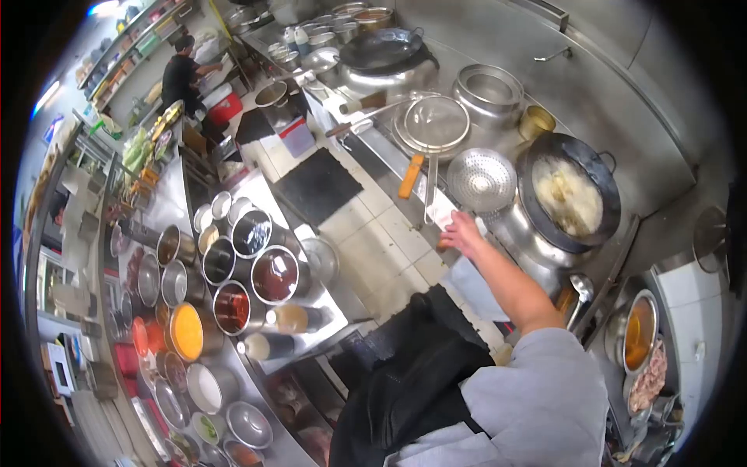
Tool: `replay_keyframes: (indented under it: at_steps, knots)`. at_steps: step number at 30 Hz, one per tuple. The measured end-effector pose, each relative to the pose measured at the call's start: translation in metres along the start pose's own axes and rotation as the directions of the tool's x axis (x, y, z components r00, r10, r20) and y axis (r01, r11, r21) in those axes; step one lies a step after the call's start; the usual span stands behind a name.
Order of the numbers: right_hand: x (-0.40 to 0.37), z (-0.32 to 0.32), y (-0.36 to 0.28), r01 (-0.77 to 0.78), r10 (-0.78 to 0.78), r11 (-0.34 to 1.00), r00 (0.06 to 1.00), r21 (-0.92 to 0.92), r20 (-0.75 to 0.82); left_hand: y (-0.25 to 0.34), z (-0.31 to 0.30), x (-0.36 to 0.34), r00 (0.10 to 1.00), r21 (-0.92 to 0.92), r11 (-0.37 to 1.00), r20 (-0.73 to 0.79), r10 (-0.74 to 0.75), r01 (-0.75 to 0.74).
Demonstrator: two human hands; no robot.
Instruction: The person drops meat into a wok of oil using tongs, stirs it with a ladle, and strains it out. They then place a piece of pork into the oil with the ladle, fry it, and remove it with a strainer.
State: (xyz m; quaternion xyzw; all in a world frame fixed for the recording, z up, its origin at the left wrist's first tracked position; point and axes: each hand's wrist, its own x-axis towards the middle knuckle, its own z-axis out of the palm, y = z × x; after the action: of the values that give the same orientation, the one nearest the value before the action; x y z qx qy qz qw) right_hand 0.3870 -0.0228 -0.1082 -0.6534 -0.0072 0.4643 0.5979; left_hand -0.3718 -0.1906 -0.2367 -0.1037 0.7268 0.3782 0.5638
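A perforated skimmer (481, 175) is seen on the metal cooking range, between a black wok (611, 204) and a round mesh strainer (437, 122); it is made of silver-coloured metal, its form is round, and its face is covered with many small holes; a brighter patch of shine is shown near its middle, and its rim looks smooth and thin.

The right hand (461, 231) is stretched toward the front edge of the range, just below the skimmer; its fingers are bent and are kept rather narrow, with a white cloth (442, 214) just beside them; a brown wooden end (444, 244) is seen under the hand, but it cannot be told whether it is gripped, or to which tool it belongs; the state of the left hand's fingers cannot be told.

In the wok, a pale foaming liquid (566, 194) is contained, in which yellowish pieces are partly covered by bubbles; behind the skimmer, a brass-coloured pot (537, 122) is placed near the wok; an orange-brown wooden handle (412, 176) is seen to the left of the skimmer, well apart from the wok.
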Motion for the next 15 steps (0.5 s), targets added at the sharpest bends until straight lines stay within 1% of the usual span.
replay_keyframes:
  at_steps: [2, 5, 6, 8, 10, 11, 12, 14, 15]
  knots:
    - [0.028, 0.022, -0.011, -0.082, 0.063, 0.986, 0.989, 0.143, 0.135, 0.011, 0.037, -0.008, 0.996, 0.082, 0.993, 0.048, 0.077, -0.081]
    - [0.045, 0.046, -0.033, -0.136, 0.036, 0.954, 0.937, 0.267, 0.347, 0.029, 0.085, -0.029, 0.979, 0.241, 0.953, 0.130, 0.159, -0.187]
    - [0.038, 0.049, -0.052, -0.116, 0.036, 0.966, 0.945, 0.229, 0.325, 0.035, 0.105, -0.038, 0.970, 0.297, 0.930, 0.167, 0.174, -0.218]
    - [0.033, 0.039, -0.085, -0.069, -0.047, 0.933, 0.949, 0.352, 0.312, 0.040, 0.148, -0.051, 0.949, 0.391, 0.878, 0.255, 0.187, -0.278]
    - [0.026, 0.003, -0.120, -0.034, -0.109, 0.932, 0.923, 0.362, 0.368, 0.039, 0.184, -0.048, 0.921, 0.478, 0.814, 0.349, 0.170, -0.331]
    - [0.014, -0.022, -0.136, -0.053, -0.133, 0.916, 0.894, 0.397, 0.427, 0.041, 0.202, -0.042, 0.904, 0.526, 0.770, 0.401, 0.150, -0.361]
    - [-0.006, -0.046, -0.148, -0.003, -0.174, 0.919, 0.894, 0.394, 0.414, 0.046, 0.226, -0.040, 0.882, 0.577, 0.715, 0.455, 0.120, -0.395]
    - [-0.054, -0.090, -0.160, 0.150, -0.274, 0.915, 0.913, 0.375, 0.304, 0.051, 0.272, -0.032, 0.830, 0.666, 0.583, 0.557, 0.026, -0.465]
    - [-0.070, -0.116, -0.154, 0.222, -0.332, 0.888, 0.915, 0.403, 0.229, 0.050, 0.287, -0.028, 0.805, 0.695, 0.518, 0.593, -0.024, -0.498]
